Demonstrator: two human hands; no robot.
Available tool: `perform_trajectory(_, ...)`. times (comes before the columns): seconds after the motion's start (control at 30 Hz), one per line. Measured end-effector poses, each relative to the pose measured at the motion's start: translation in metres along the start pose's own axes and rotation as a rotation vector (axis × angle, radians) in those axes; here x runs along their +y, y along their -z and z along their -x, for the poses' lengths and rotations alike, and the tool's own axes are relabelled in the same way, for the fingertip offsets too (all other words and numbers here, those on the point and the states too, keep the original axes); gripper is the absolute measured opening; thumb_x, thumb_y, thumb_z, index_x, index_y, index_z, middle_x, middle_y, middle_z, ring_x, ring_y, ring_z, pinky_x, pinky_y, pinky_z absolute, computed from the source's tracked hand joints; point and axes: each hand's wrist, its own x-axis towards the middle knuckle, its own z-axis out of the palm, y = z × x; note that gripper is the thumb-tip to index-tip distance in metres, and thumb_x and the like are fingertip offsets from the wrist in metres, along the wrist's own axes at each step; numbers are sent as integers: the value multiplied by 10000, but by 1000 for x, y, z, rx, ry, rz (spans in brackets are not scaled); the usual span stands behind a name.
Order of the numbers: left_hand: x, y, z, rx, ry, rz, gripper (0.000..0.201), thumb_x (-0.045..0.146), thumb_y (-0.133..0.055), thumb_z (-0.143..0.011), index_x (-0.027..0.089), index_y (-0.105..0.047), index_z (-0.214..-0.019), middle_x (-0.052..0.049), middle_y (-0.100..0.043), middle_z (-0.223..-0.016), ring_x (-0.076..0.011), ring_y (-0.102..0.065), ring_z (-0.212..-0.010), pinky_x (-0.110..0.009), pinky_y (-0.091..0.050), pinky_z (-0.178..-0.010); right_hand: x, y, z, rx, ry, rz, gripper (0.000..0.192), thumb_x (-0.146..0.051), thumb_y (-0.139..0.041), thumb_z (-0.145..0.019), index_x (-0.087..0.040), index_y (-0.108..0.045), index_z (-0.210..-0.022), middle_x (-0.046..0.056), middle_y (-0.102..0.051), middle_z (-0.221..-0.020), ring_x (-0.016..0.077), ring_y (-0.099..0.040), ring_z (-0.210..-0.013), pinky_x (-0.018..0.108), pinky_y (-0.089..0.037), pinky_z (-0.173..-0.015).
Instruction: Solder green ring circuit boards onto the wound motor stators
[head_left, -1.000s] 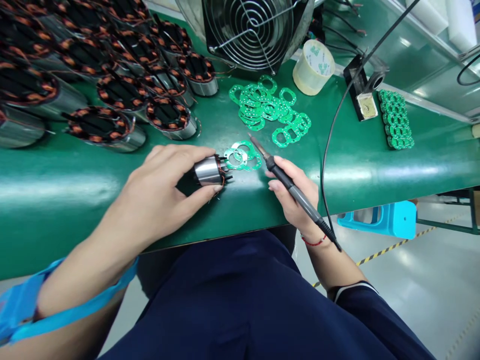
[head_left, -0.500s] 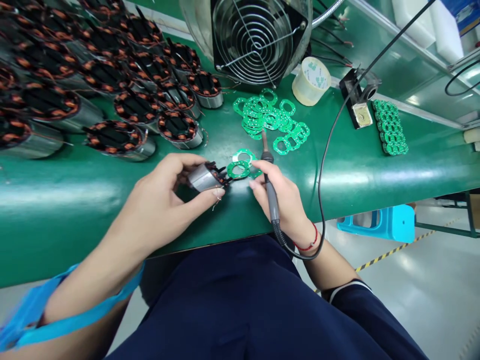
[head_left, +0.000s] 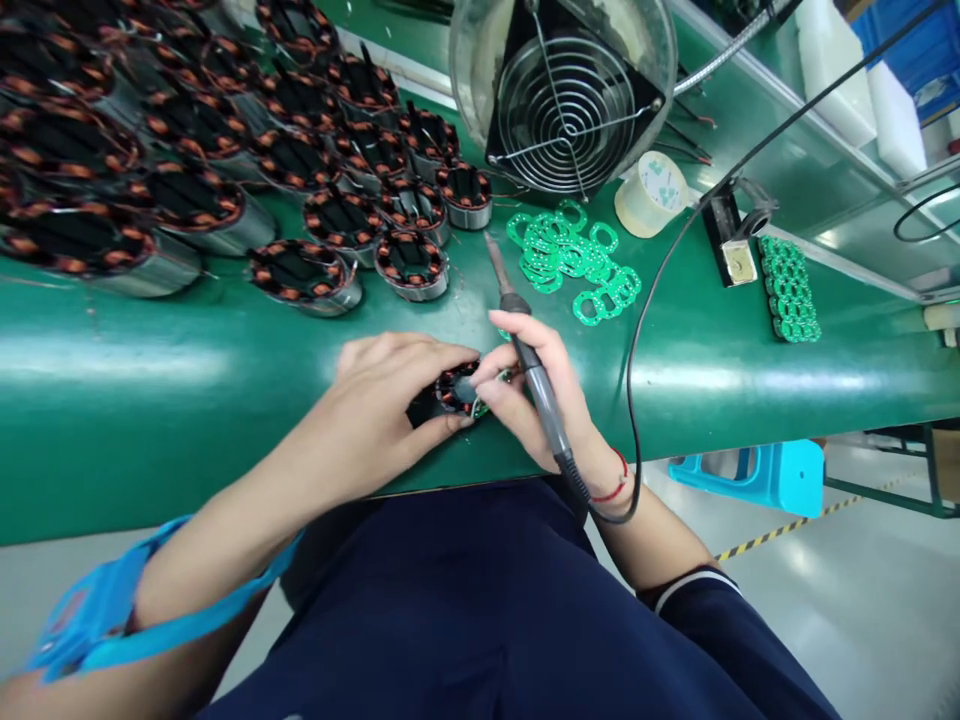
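Note:
My left hand (head_left: 375, 415) wraps round a motor stator (head_left: 452, 388) with copper windings, its wound end turned toward my right hand. In my right hand (head_left: 566, 385) lies a soldering iron (head_left: 543, 395), its tip pointing up and away over the table. The thumb and fingertips of that same hand pinch a green ring-shaped circuit board (head_left: 480, 407) at the stator's end. Fingers hide most of this board, so I cannot tell whether it is seated. Beyond the iron, a pile of similar green circuit boards (head_left: 559, 250) lies loose on the bench.
Rows of wound stators (head_left: 300, 270) stand at the left. A fan with a wire guard (head_left: 570, 130) stands at the back, beside a tape roll (head_left: 651, 195). An iron holder (head_left: 731, 235) and a green board panel (head_left: 789, 290) lie right. The iron's cable (head_left: 637, 350) loops past my right arm.
The stator has turned its wound end upward and toward my right hand. My right fingers now hold a green board against that end. The iron's tip has swung left, and the view has shifted.

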Motion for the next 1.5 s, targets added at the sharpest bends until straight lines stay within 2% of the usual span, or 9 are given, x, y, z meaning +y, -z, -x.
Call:
perform_trajectory(0.1,-5,4,5,-32,-31,84,457,449,-460,-980,319,-637,-1380,-74,-706,-1369,-335,-606,-1313,-519,-474,-1122,-12,9,8,0,130,176,550,-331,-612,-985,-297,-379,-1482,71,-720,-1249,229,-715,-1190,453,-603,-1079)
perform_trajectory(0.2,-6,9,7,-66,-26,134,480,517,-491,-983,339,-636,-1405,-50,-701,-1390,-332,-598,-1341,-484,-477,-1141,-18,16,16,-11,148,234,567,-324,-626,-981,-276,-382,-1491,124,-656,-1425,276,-652,-1346,515,-559,-1151)
perform_trajectory(0.4,-6,11,8,-49,-15,112,462,489,-382,-1055,322,-652,-1390,-54,-748,-1316,-305,-658,-1234,-487,-496,-1063,-32,29,19,-167,-71,240,600,-287,-674,-959,-284,-386,-1485,121,-680,-1422,256,-738,-1232,446,-631,-1035)
perform_trajectory(0.7,1,9,14,-10,76,181,425,340,-423,-998,210,-631,-1345,-91,-702,-1267,-253,-664,-1159,-415,-550,-1019,-44,20,7,-280,-166,477,503,-237,-651,-973,-232,-463,-1440,137,-706,-1327,306,-728,-1171,480,-617,-962)
perform_trajectory(0.83,6,13,6,-86,163,243,458,421,-389,-1004,192,-650,-1302,-82,-708,-1155,-233,-679,-1010,-399,-563,-966,-43,34,4,-236,-199,408,533,-213,-665,-963,-199,-448,-1449,140,-675,-1372,282,-687,-1248,470,-584,-1040)
perform_trajectory(0.93,6,11,-4,-68,139,216,487,384,-408,-965,195,-634,-1353,-106,-701,-1251,-253,-685,-1042,-423,-567,-990,-42,39,0,-191,-184,366,529,-198,-652,-964,-215,-445,-1451,120,-673,-1369,254,-665,-1268,443,-569,-1060)
perform_trajectory(1.03,10,3,-13,-39,86,199,503,357,-444,-931,201,-627,-1373,-115,-699,-1276,-280,-684,-1092,-449,-564,-1024,-41,33,-3,-124,-122,454,483,-171,-591,-973,-221,-478,-1440,108,-689,-1324,255,-665,-1193,458,-554,-1056)
perform_trajectory(1.27,19,-7,-16,48,127,258,383,341,-515,-923,195,-645,-1252,-76,-672,-1050,-246,-681,-899,-415,-607,-863,-23,9,4,57,73,635,385,-234,-522,-1032,-223,-513,-1417,100,-730,-1227,258,-658,-1044,445,-547,-967)
perform_trajectory(1.5,24,-7,-13,135,29,189,355,346,-523,-967,200,-607,-1280,-102,-677,-1214,-278,-661,-1110,-461,-576,-1002,-5,1,18,222,116,595,429,-258,-553,-1011,-237,-477,-1433,103,-732,-1281,260,-670,-1081,425,-555,-937)
